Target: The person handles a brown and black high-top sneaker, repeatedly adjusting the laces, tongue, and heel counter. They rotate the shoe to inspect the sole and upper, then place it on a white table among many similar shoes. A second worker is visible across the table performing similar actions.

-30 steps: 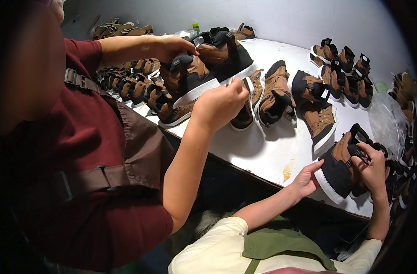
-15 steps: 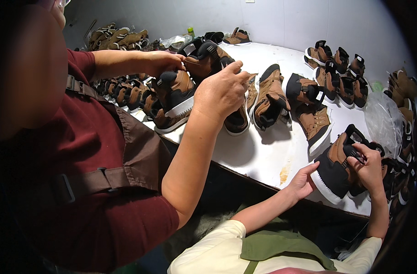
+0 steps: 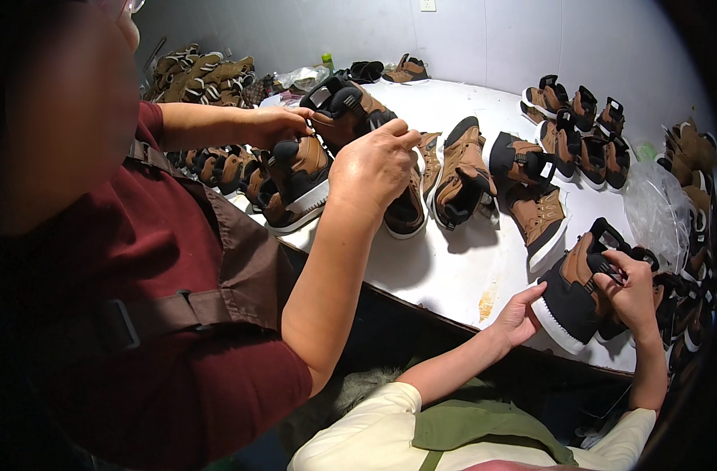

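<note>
Low on the right, both of my hands are on a brown and black high-top shoe (image 3: 572,289) with a white sole, tilted over the table edge. My left hand (image 3: 520,315) is closed at the sole, its thumb along the edge and its other fingers partly hidden. My right hand (image 3: 629,292) pinches the upper near the black collar, fingers bent together. Just beyond it on the table lies a brown shoe (image 3: 539,216) with laces. A co-worker in a maroon shirt handles another brown and black shoe (image 3: 343,110) on the left, right hand (image 3: 374,169) raised with fingers pinched.
On the white table (image 3: 445,271) stand several more shoes, with a group (image 3: 582,141) at the back right. A clear plastic bag (image 3: 658,208) lies right of them. Shoe piles rise at the far left (image 3: 205,74) and right edge. The co-worker's forearm (image 3: 327,290) reaches in from the left.
The co-worker's right hand has dropped slightly and its fingers have drawn together; their body has shifted a little. My hands and the shoe they hold have hardly moved.
</note>
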